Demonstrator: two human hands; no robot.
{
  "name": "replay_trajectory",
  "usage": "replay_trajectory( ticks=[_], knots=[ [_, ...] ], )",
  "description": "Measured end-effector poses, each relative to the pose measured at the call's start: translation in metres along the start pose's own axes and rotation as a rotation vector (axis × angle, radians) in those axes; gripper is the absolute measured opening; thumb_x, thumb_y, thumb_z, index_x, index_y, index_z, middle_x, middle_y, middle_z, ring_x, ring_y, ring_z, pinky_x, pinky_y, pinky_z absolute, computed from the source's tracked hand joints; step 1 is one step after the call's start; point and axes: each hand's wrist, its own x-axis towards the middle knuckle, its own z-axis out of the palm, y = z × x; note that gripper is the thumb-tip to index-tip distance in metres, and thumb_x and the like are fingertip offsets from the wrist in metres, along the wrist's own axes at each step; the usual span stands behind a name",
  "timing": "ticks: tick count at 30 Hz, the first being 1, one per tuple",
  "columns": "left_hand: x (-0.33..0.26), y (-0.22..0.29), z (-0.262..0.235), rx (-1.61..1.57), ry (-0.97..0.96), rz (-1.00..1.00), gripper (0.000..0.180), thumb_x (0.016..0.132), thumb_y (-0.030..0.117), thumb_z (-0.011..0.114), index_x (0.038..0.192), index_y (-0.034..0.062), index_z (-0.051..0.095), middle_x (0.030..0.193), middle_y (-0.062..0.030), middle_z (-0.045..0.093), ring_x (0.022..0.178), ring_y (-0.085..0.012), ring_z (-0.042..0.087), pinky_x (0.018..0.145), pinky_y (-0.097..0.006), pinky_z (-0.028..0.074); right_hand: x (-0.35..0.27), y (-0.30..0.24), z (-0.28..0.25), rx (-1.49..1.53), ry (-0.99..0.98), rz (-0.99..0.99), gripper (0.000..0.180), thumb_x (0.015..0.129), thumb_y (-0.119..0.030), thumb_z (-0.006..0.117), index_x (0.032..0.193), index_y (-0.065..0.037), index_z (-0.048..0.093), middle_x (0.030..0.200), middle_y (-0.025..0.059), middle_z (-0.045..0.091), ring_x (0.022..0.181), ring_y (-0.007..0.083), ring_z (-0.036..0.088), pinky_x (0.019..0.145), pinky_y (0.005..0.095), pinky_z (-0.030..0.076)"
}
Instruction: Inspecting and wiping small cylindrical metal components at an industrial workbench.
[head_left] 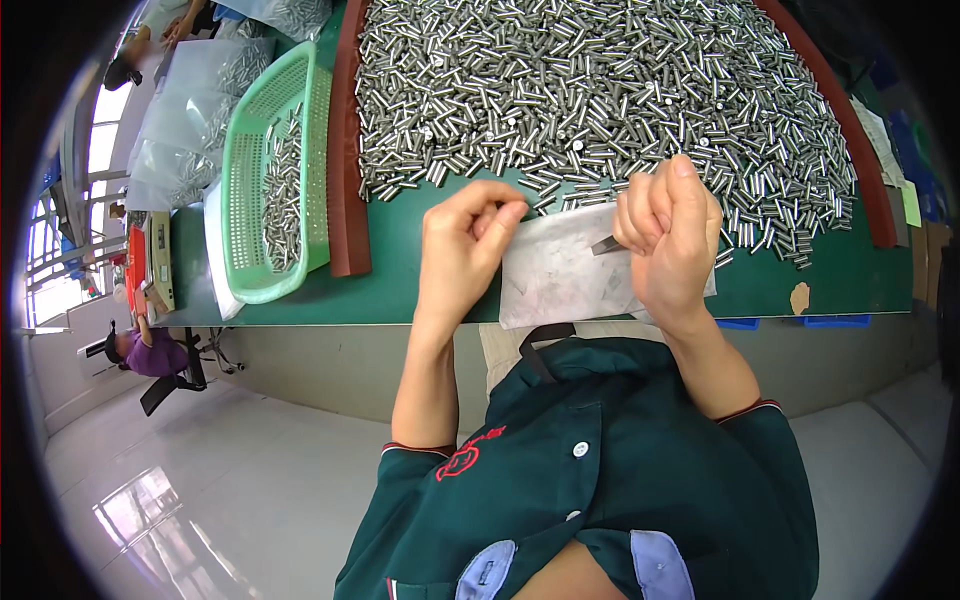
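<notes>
Fingers of the left hand (pixel 468 232) pinch shut on something too small to tell; the right hand (pixel 668 232) grips dark metal tweezers (pixel 606 244) over the grey flat sheet (pixel 565 272). Short shiny steel pins (pixel 600 80) heap at twelve o'clock; pick singly, I judge, keeping tweezer tips low

Bright, even daylight from left windows, floor glare, fisheye-bent dark rim

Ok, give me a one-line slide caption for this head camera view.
Two bare hands, left hand and right hand, work over a grey sheet beside a heap of small metal pins.
</notes>
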Motion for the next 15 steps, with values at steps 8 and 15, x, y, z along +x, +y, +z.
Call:
replay_trajectory(
  ticks=[8,15],
  knots=[
    [0.009,0.001,0.003,0.452,-0.154,0.475,0.013,0.065,-0.001,0.06,0.077,0.0029,0.059,0.057,-0.0083,0.049,0.05,-0.0213,0.047,0.048,-0.03,0.037,-0.001,-0.001,0.0,0.011,0.006,0.016,0.04,0.091,-0.024,0.029,0.054,-0.01,0.027,0.043,-0.0005,0.025,0.037,0.0066,0.016,0.036,0.0223,0.017],
    [0.003,0.009,-0.003,0.325,-0.156,0.161,0.005,0.072,0.003,0.058,0.075,0.0012,0.055,0.057,-0.0067,0.05,0.05,-0.0149,0.046,0.049,-0.026,0.037,0.0,0.0,-0.002,0.017,0.004,0.009,0.04,0.091,-0.024,0.029,0.054,-0.01,0.027,0.043,-0.0004,0.025,0.036,0.0066,0.016,0.035,0.0222,0.017]
  ],
)
